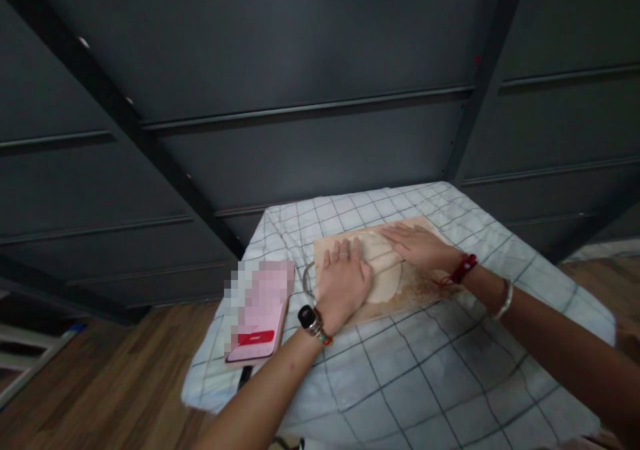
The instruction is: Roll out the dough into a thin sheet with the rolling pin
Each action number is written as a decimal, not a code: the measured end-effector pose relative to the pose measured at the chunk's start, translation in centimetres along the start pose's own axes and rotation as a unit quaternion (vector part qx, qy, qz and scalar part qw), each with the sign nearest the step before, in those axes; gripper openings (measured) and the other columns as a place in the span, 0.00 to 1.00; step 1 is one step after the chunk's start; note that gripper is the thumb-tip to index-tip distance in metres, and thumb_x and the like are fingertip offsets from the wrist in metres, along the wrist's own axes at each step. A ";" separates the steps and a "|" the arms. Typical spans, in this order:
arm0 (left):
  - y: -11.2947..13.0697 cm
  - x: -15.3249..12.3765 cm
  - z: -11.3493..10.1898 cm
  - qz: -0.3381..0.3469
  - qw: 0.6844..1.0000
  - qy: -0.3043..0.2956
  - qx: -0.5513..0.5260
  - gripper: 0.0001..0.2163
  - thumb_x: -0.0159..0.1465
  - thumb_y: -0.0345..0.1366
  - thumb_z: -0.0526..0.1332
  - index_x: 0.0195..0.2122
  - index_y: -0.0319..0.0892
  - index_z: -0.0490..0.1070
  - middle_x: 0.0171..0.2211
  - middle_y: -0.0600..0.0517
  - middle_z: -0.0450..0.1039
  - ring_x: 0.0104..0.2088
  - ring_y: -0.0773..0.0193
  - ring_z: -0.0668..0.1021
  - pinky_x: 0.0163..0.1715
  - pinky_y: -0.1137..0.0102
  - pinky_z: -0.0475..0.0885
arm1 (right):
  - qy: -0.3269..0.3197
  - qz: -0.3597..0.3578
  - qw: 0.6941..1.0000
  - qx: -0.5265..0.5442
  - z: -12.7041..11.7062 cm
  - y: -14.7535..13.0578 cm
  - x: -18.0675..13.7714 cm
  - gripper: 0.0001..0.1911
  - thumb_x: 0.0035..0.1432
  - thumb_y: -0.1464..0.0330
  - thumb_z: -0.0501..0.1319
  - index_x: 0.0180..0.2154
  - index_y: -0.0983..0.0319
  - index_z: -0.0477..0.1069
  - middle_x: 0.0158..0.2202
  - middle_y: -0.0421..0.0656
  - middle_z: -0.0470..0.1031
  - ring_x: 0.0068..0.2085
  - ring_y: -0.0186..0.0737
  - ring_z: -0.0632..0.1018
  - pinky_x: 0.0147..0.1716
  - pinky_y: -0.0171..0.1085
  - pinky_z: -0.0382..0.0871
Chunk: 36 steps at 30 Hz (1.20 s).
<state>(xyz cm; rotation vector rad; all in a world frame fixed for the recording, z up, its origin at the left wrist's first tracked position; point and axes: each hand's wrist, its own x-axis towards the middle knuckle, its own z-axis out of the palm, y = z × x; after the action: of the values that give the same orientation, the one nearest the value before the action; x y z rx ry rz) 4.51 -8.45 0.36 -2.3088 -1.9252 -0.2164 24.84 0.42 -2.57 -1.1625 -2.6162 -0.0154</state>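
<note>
1. Pink phone (266,293): one, lying on one checked cloth (400,370).
2. Left hand (344,283): palm down, fingers slightly parted, on the dough (386,278).
3. Dough: one pale sheet, flat on one tan board (424,290); probably light, soft, easily torn, best lifted with fingers slid under its rim.
4. Right hand (423,245): laid flat, fingers extended, over the dough's right side.

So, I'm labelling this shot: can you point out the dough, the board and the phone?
Dough (385,281): head view, on its bare middle.
Board (423,291): head view, on its uncovered lower right part.
Phone (266,307): head view, on the pink screen.
</note>
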 end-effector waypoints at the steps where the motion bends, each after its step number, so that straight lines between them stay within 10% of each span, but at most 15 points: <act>1: 0.2 -0.1 0.0 -0.001 1.000 0.000 0.002 0.25 0.68 0.36 0.43 0.64 0.31 0.57 0.61 0.38 0.61 0.61 0.51 0.64 0.59 0.56 0.59 | -0.004 0.005 1.000 -0.002 -0.2 -0.2 -0.2 0.26 0.65 0.68 0.44 0.61 0.64 0.62 0.62 0.46 0.63 0.63 0.44 0.62 0.60 0.49 0.56; 36: 5.7 -9.5 1.8 0.058 0.992 0.108 0.023 0.27 0.64 0.35 0.51 0.63 0.29 0.58 0.63 0.38 0.58 0.63 0.43 0.60 0.61 0.53 0.55 | 0.048 0.018 0.994 -0.098 -1.4 -4.1 -9.8 0.18 0.65 0.70 0.49 0.54 0.67 0.65 0.51 0.53 0.71 0.53 0.50 0.69 0.56 0.53 0.58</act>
<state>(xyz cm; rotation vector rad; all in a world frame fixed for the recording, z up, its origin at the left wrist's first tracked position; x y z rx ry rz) 8.50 -18.33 -3.23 -2.2524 -1.6714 -0.3882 28.45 -9.66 -3.34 -1.2393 -2.5535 -0.3197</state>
